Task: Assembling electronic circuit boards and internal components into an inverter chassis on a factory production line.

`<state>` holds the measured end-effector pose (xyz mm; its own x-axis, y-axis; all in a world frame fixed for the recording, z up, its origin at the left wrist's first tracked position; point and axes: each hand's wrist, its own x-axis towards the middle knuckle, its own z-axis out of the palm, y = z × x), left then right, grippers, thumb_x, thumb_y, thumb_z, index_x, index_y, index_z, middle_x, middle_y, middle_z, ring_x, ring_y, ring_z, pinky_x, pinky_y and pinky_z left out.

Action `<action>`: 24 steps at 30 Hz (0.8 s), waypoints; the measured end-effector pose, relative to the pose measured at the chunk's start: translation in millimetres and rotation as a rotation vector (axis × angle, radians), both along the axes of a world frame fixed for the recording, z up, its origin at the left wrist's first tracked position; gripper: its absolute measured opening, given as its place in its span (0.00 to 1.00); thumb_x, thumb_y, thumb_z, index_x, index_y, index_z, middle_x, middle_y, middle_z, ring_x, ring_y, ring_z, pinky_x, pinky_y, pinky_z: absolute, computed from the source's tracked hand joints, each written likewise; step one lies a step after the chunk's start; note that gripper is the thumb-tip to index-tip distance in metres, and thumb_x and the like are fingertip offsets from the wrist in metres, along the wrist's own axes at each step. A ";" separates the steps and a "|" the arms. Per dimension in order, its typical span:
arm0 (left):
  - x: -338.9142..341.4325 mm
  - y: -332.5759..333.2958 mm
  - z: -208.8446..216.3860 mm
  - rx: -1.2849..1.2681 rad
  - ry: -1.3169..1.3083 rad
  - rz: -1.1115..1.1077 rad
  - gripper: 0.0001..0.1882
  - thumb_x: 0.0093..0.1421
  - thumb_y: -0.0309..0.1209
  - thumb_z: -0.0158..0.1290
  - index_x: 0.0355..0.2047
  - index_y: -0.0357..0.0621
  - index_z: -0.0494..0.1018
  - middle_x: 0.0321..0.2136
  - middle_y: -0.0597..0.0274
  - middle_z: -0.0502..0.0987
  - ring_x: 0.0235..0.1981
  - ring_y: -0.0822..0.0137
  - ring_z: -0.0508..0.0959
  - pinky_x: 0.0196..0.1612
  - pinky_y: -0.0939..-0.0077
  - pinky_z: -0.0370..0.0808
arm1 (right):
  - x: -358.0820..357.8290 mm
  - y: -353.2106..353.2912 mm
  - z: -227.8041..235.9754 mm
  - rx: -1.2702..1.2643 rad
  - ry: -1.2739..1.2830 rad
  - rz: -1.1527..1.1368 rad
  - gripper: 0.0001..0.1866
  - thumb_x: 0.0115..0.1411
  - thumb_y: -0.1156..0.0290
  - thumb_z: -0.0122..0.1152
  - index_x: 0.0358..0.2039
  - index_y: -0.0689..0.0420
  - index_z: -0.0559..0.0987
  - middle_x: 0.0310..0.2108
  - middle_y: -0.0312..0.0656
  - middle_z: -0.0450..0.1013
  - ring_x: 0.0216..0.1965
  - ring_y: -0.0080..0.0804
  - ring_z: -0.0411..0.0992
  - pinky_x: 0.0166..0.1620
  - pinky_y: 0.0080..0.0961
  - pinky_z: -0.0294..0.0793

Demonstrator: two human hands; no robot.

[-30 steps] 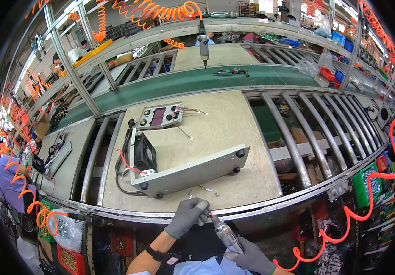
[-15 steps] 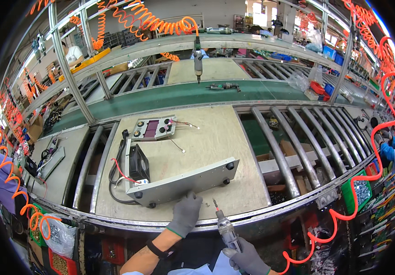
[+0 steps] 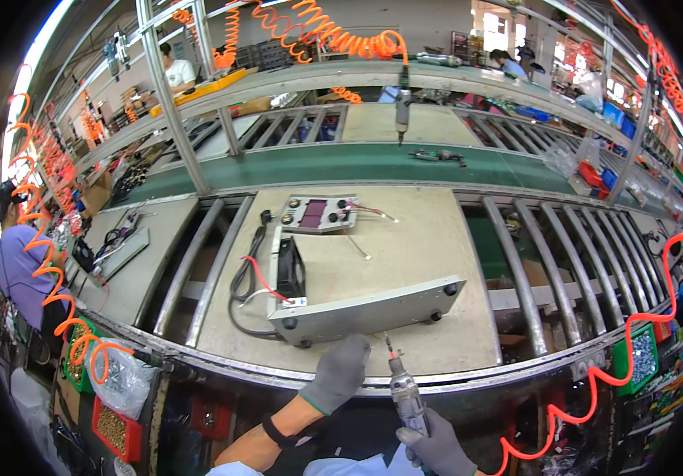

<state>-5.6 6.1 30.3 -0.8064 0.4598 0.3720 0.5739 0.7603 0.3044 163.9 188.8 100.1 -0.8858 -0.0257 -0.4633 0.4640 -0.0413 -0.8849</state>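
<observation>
My right hand (image 3: 435,441), in a grey glove, grips a pneumatic screwdriver (image 3: 409,397) with its bit pointing up and away from me. Beside the bit is my left hand (image 3: 337,374), also gloved, its fingers curled together at the board's near side; whatever they hold is hidden. Just beyond both hands stands a grey metal chassis (image 3: 373,311) with black round feet facing me. A black fan (image 3: 291,268) is fixed at its left side, with red and white wires. Farther back lies a metal panel (image 3: 318,213) with a purple display window, black knobs and loose wires.
A pale work board (image 3: 429,238) lies under the parts, with metal rollers (image 3: 520,278) to its right. A black cord (image 3: 238,285) loops at its left. Another screwdriver (image 3: 402,107) hangs overhead. A red coiled hose (image 3: 587,381) runs at right. At left stands a person (image 3: 24,262).
The whole view has swung left, so things sit farther right in it. The screwdriver bit and my left fingers have come closer together. The chassis stays on the board.
</observation>
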 end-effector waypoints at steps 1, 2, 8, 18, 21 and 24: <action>5.2 -11.0 9.6 0.167 -0.070 -0.025 0.08 0.59 0.25 0.54 0.39 0.43 0.73 0.31 0.55 0.76 0.31 0.55 0.80 0.33 0.65 0.77 | -2.3 -3.8 0.3 -0.013 -0.003 0.012 0.20 0.61 0.63 0.62 0.49 0.59 0.72 0.20 0.33 0.67 0.15 0.19 0.65 0.18 0.20 0.65; 9.9 -21.0 20.8 0.337 -0.137 -0.052 0.07 0.59 0.22 0.54 0.39 0.39 0.74 0.30 0.54 0.77 0.30 0.56 0.80 0.33 0.66 0.76 | -5.1 -7.0 0.1 -0.020 0.052 0.003 0.17 0.61 0.63 0.62 0.46 0.58 0.72 0.20 0.34 0.68 0.14 0.19 0.65 0.17 0.20 0.65; 0.4 -71.7 103.1 0.668 -0.551 -0.034 0.09 0.61 0.24 0.54 0.41 0.37 0.78 0.30 0.66 0.79 0.27 0.76 0.77 0.32 0.79 0.75 | -26.3 -24.7 -7.3 0.017 -0.082 0.178 0.22 0.61 0.58 0.64 0.47 0.60 0.70 0.24 0.36 0.71 0.20 0.19 0.72 0.22 0.20 0.72; -84.9 -72.5 147.2 0.516 -0.737 0.082 0.08 0.62 0.30 0.57 0.35 0.37 0.79 0.22 0.66 0.77 0.20 0.79 0.75 0.23 0.82 0.71 | -38.4 -56.4 -2.1 -0.055 -0.069 0.161 0.20 0.62 0.59 0.63 0.45 0.59 0.70 0.21 0.37 0.72 0.18 0.20 0.71 0.22 0.20 0.72; -98.9 -70.9 152.6 0.402 -0.878 0.056 0.08 0.62 0.30 0.58 0.35 0.37 0.79 0.20 0.65 0.76 0.17 0.78 0.74 0.20 0.82 0.70 | -40.8 -59.8 0.8 -0.042 -0.087 0.151 0.20 0.62 0.59 0.62 0.45 0.59 0.70 0.20 0.37 0.72 0.18 0.20 0.71 0.22 0.20 0.72; -110.1 -69.1 152.2 0.292 -0.956 0.017 0.09 0.61 0.31 0.58 0.35 0.37 0.79 0.20 0.65 0.77 0.16 0.78 0.74 0.18 0.82 0.68 | -40.9 -63.1 3.0 -0.034 -0.104 0.141 0.20 0.62 0.58 0.62 0.45 0.59 0.70 0.20 0.37 0.72 0.18 0.20 0.70 0.21 0.20 0.71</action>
